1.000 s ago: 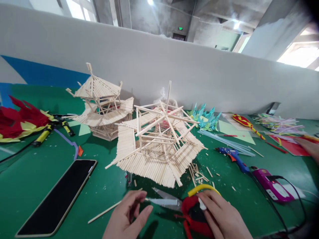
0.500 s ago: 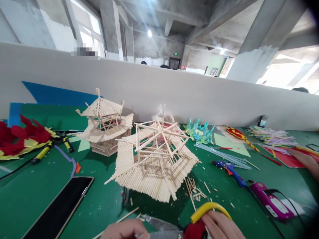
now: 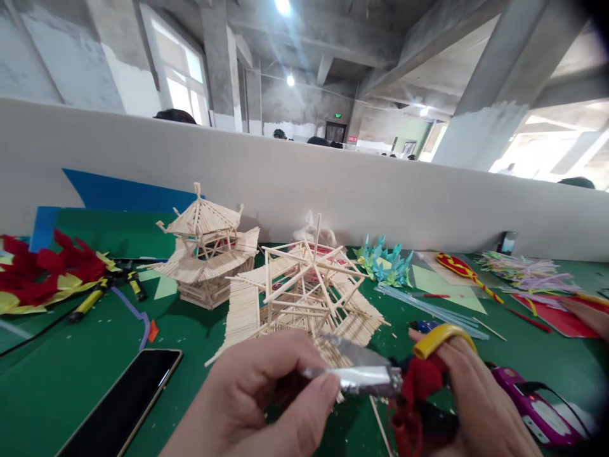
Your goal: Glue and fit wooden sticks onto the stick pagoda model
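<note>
My right hand [image 3: 480, 381] grips a pair of angle-cutting shears [image 3: 421, 377] with a yellow handle loop, a red body and a silver blade and jaw pointing left. My left hand [image 3: 271, 393] is closed in a pinch at the tip of that jaw; whatever lies between thumb and finger is hidden. Just beyond both hands stands an unfinished wooden-stick pavilion [image 3: 295, 289], with an open frame of spokes on top and slatted lower roofs. Its front is covered by my left hand and the shears. Behind it, to the left, is a second stick pavilion [image 3: 207, 254] with a slatted pointed roof.
A phone [image 3: 128, 400] lies at left, near a red paper flower [image 3: 52, 270]. On the right are a blue glue gun [image 3: 425, 326], a purple device [image 3: 537, 406], clear glue sticks [image 3: 428, 311] and another person's hand [image 3: 583, 317]. A white partition [image 3: 380, 190] runs along the back.
Both hands and the shears have risen from the bottom edge into the middle, now in front of the nearer pavilion. The camera view has tilted slightly upward.
</note>
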Motion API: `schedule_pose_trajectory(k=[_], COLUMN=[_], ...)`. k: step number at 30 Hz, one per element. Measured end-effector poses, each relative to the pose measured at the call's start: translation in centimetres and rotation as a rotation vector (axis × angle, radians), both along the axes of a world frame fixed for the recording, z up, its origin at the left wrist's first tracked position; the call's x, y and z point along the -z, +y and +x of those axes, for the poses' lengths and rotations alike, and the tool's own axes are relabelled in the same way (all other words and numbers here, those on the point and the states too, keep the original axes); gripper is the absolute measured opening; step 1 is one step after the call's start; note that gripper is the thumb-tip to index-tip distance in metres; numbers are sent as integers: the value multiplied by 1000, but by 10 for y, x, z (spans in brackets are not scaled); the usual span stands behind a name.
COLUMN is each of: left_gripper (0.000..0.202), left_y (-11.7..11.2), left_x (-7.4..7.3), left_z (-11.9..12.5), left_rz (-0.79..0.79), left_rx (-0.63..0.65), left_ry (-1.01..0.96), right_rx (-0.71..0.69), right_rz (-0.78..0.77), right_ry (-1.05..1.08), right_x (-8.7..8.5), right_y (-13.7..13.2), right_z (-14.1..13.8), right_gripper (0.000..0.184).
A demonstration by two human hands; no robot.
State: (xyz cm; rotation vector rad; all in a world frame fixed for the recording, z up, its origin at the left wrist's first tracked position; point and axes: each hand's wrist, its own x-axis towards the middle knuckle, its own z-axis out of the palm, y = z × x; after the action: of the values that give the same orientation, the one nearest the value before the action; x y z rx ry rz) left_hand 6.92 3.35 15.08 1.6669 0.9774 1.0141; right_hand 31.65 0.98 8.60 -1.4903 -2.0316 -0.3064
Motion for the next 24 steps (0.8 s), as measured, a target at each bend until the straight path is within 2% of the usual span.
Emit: schedule_pose_trajectory(k=[3, 5, 7, 9, 12, 15, 20, 24], left_gripper=[22, 26, 15, 16, 19, 21, 40, 37], left_y=[16, 30, 45, 62, 86, 108, 133, 148], left_x=[-11, -14, -15, -17, -20, -22, -23, -21], left_z=[-1, -8, -18, -27, -32, -26, -10, -2], left_rz=[-16, 3, 100, 192, 210, 147, 58, 72], left_rx=[17, -41, -124, -195, -275, -248, -201, -141], left_ry=[-26, 2, 80, 147, 179, 158, 163, 145], right_rx=[5, 26, 44, 53, 80, 70, 18, 3], right_rz=[-42, -68, -101, -149, -231, -276, -256, -275], right_ry=[58, 89, 93, 87, 51, 4, -46, -72], right_x=[-26, -39, -49, -58, -69, -78, -89, -95], right_y=[20, 34, 48, 63, 83, 99, 118, 133], right_z=[-4, -2, 5, 11, 14, 7, -7, -9], right_gripper=[47, 35, 26, 22, 23, 28, 31, 32])
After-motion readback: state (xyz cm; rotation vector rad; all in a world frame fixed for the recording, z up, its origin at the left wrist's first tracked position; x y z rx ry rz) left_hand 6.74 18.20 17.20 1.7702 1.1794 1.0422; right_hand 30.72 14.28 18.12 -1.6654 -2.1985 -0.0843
